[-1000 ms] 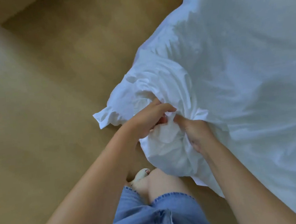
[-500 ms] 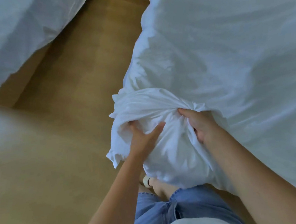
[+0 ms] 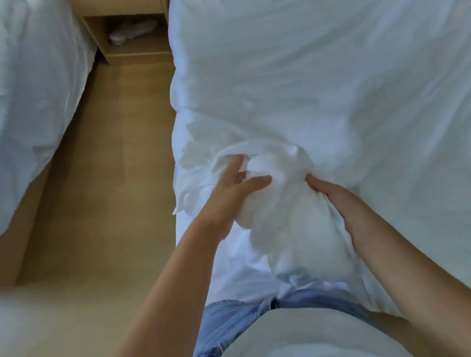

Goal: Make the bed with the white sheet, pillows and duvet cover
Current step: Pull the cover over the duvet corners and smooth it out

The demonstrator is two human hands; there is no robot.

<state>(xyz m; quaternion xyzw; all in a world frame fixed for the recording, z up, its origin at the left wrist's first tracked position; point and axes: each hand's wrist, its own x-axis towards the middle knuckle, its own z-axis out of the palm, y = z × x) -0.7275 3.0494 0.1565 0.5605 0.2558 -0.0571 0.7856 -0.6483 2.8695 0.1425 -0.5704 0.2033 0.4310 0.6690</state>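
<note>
— Left hand [image 3: 231, 191]?
— Grasping a bunched fold of the white duvet cover [image 3: 320, 83], thumb stretched across the cloth, fingers [image 3: 234, 165] dug into the gathered crease. Bare forearm reaching in from the lower left.
— And the right hand [image 3: 337, 200]?
— Clamped on the same bunch from the other side, fingertips pressed into the fabric, palm against the hanging lump. Both hands close together, only the wad of cloth between them.
— Where on the bed [image 3: 465, 242]?
— At the near left corner. Bunched cloth raised just above that corner, then trailing down toward blue denim shorts [image 3: 233, 319] at the near edge. Rest of the duvet cover spread flat and wrinkled over the whole top, up to the far edge.
— Anything inside the bunch?
— Cannot tell; possibly a duvet corner under the cover, but too blurred to judge.
— Around the bed?
— Wooden floor [image 3: 100, 191] along the left edge. Second bed [image 3: 5, 99] with white linen across the aisle, at the far left. Wooden nightstand [image 3: 130, 53] between the two at the far end, with something pale and crumpled on its open shelf.
</note>
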